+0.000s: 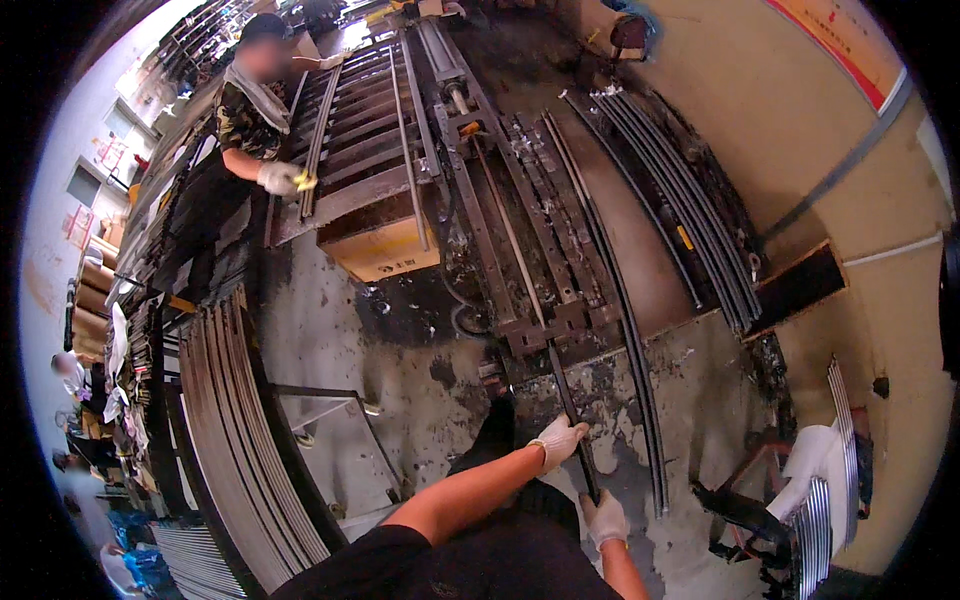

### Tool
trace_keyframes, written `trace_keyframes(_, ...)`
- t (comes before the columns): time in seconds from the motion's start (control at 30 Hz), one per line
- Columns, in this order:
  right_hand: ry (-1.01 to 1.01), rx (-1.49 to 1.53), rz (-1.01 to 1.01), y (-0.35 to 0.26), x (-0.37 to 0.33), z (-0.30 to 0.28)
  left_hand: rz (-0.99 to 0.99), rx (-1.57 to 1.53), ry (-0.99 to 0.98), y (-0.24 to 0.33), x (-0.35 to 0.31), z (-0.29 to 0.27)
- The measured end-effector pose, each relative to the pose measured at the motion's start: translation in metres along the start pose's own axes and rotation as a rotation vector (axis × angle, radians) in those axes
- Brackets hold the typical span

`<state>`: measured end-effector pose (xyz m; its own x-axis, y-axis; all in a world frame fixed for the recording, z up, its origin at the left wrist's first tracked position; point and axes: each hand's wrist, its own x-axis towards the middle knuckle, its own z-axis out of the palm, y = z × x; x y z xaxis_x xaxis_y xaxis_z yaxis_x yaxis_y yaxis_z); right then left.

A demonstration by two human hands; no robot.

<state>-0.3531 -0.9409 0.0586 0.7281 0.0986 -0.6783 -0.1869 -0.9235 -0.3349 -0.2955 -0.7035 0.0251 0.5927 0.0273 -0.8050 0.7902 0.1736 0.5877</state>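
Both my hands wear pale work gloves and grip a dark metal bar (567, 395) that slants away from me. My left hand (559, 443) is closed round its middle. Closer to my body, my right hand (605, 520) is wrapped round the near end. The bar's far end reaches the end plate of a long, dirty steel machine bed (515, 337). A thinner, brownish rod (507, 225) lies along that bed, in line with the bar; whether the two join I cannot tell.
Long dark tubes (628, 330) lie right of the bed, with more tubes (680, 200) beyond. At far left, a gloved co-worker (262, 120) handles bars on a slatted rack (355, 165). A cardboard box (385, 245) sits beneath it. Stacked strips (235, 420) stand left; shiny tubes (815, 530) stand right.
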Motion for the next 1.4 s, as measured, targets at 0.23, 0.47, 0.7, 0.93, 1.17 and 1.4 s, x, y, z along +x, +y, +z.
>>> trace_keyframes(0.23,0.001,0.059,-0.061,0.012,0.005,0.008,-0.016,-0.001,0.052,-0.012,0.007,0.001)
trace_keyframes(0.47,0.038,0.116,-0.049,0.024,-0.001,0.007,0.118,0.127,0.037,-0.025,0.023,0.014)
trace_keyframes(0.7,0.004,0.109,-0.061,0.027,0.002,0.009,0.061,0.086,0.140,-0.022,0.018,0.021)
trace_keyframes(0.93,-0.001,0.053,-0.094,0.033,0.009,0.015,0.058,-0.004,0.144,-0.004,-0.015,0.021)
trace_keyframes(1.17,0.007,0.127,-0.149,0.026,0.002,0.003,0.354,0.512,-0.092,-0.031,0.034,-0.012)
trace_keyframes(1.4,-0.141,0.115,0.171,0.063,-0.019,0.007,-0.008,-0.761,-0.140,0.000,0.061,-0.054)
